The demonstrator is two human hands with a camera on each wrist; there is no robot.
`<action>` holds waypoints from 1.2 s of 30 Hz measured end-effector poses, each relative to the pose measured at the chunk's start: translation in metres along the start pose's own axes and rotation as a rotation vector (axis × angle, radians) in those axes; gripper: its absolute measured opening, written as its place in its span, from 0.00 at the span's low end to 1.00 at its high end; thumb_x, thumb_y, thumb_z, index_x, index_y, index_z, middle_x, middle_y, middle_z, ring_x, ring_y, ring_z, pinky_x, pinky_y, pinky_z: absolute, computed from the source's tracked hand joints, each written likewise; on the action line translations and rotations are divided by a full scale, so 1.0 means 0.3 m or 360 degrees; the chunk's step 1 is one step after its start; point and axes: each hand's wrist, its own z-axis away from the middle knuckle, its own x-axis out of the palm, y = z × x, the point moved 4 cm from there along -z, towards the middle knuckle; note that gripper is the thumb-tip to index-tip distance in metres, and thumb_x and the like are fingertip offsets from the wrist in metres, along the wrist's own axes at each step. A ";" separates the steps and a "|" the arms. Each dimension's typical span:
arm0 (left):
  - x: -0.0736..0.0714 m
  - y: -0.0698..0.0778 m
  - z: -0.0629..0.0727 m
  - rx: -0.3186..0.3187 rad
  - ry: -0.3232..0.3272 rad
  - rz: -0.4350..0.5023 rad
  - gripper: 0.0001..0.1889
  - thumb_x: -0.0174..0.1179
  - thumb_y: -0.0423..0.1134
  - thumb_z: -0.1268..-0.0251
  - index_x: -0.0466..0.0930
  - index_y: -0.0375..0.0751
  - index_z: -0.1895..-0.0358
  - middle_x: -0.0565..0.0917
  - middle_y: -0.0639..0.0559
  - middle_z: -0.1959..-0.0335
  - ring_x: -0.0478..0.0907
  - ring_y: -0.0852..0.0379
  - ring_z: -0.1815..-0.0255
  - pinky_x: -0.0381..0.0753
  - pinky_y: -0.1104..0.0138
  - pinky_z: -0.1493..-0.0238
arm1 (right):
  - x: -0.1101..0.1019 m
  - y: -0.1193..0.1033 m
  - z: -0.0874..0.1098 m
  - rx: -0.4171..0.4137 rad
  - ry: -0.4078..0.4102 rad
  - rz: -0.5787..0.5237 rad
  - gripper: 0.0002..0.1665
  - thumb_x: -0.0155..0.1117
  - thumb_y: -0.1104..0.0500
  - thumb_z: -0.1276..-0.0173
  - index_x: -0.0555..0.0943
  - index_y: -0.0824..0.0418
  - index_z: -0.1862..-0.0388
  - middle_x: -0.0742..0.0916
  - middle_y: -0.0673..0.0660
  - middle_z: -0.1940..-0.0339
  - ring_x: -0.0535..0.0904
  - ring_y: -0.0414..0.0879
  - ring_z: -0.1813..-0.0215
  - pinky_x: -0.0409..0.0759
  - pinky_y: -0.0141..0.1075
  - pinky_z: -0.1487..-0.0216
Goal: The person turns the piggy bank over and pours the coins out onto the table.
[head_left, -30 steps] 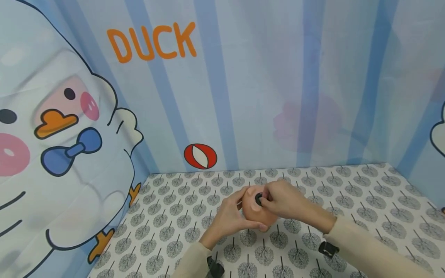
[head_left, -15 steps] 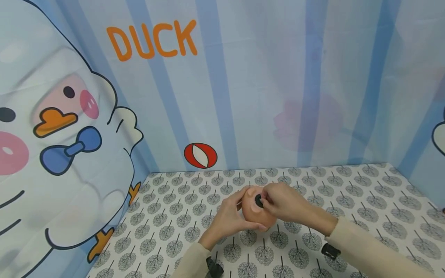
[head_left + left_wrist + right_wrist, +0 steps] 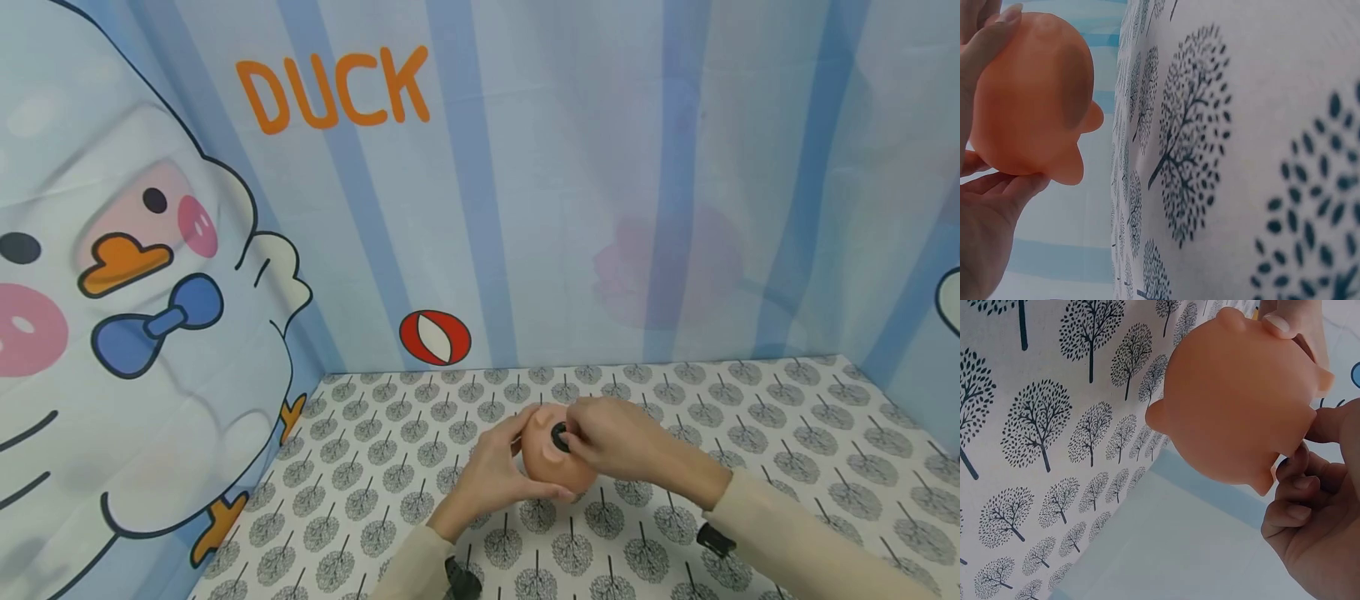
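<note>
A round peach-orange piggy bank [image 3: 561, 477] with short rounded stubs is held up between both hands. My left hand [image 3: 491, 468] grips its left side, thumb along the near side and fingers on the far side. With its fingertips my right hand [image 3: 622, 437] pinches at a black round plug [image 3: 557, 437] set in the side facing the head camera. In the left wrist view, a gap shows between the piggy bank [image 3: 1032, 94] and the tablecloth. From the right wrist view, the right hand's [image 3: 1319, 519] fingers are curled at the body's edge; the plug is hidden there.
A white tablecloth with grey tree prints [image 3: 360, 533] covers the table. Behind it hangs a blue striped curtain [image 3: 570, 208] with a printed duck [image 3: 225, 375] and a red-and-white ball print [image 3: 435, 337]. Dark wrist devices sit at both sleeves [image 3: 787, 533].
My right hand has dipped slightly and its fingertips have shifted a little at the black plug. The left hand and the piggy bank stay nearly where they were.
</note>
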 end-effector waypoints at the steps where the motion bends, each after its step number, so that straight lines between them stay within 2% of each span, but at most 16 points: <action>1: 0.001 0.000 0.000 -0.0001 -0.0004 0.0009 0.62 0.86 0.62 0.61 0.59 0.63 0.18 0.76 0.66 0.27 0.79 0.62 0.30 0.81 0.63 0.27 | 0.001 0.000 0.000 -0.0016 -0.0005 0.0030 0.14 0.66 0.61 0.27 0.77 0.53 0.75 0.77 0.44 0.77 0.66 0.33 0.77 0.70 0.24 0.75; 7: 0.002 -0.003 0.004 -0.0028 -0.0011 -0.0065 0.64 0.84 0.64 0.60 0.57 0.58 0.16 0.74 0.63 0.24 0.78 0.61 0.28 0.82 0.65 0.28 | 0.009 -0.002 -0.002 -0.0087 -0.0041 0.0178 0.13 0.65 0.59 0.24 0.77 0.54 0.72 0.77 0.44 0.75 0.67 0.33 0.75 0.70 0.24 0.73; 11: 0.002 -0.004 0.004 -0.0026 -0.0009 -0.0090 0.64 0.84 0.64 0.59 0.57 0.58 0.16 0.74 0.62 0.24 0.78 0.60 0.28 0.82 0.65 0.28 | 0.008 -0.005 -0.003 -0.0101 -0.0042 0.0218 0.13 0.65 0.59 0.24 0.77 0.54 0.72 0.77 0.45 0.75 0.67 0.34 0.75 0.69 0.24 0.73; 17: 0.003 -0.002 0.003 -0.0011 -0.0013 -0.0018 0.62 0.85 0.62 0.58 0.57 0.61 0.16 0.75 0.64 0.26 0.78 0.62 0.28 0.80 0.64 0.27 | -0.001 -0.006 -0.004 -0.0087 -0.0054 0.0219 0.12 0.65 0.58 0.23 0.78 0.55 0.70 0.78 0.45 0.74 0.69 0.34 0.74 0.72 0.25 0.72; 26: 0.003 0.001 0.002 -0.0028 -0.0020 0.0028 0.63 0.85 0.62 0.59 0.58 0.61 0.17 0.75 0.64 0.26 0.78 0.62 0.28 0.80 0.62 0.26 | -0.016 -0.006 0.000 -0.0053 -0.0046 0.0222 0.10 0.66 0.58 0.24 0.79 0.56 0.69 0.80 0.45 0.73 0.71 0.33 0.74 0.74 0.25 0.72; 36: 0.004 0.002 0.003 -0.0035 -0.0025 0.0016 0.62 0.85 0.63 0.58 0.57 0.64 0.17 0.75 0.64 0.25 0.78 0.60 0.28 0.80 0.62 0.26 | -0.037 -0.006 0.003 -0.0038 -0.0034 0.0203 0.07 0.66 0.60 0.24 0.80 0.56 0.66 0.81 0.46 0.71 0.72 0.33 0.72 0.75 0.25 0.71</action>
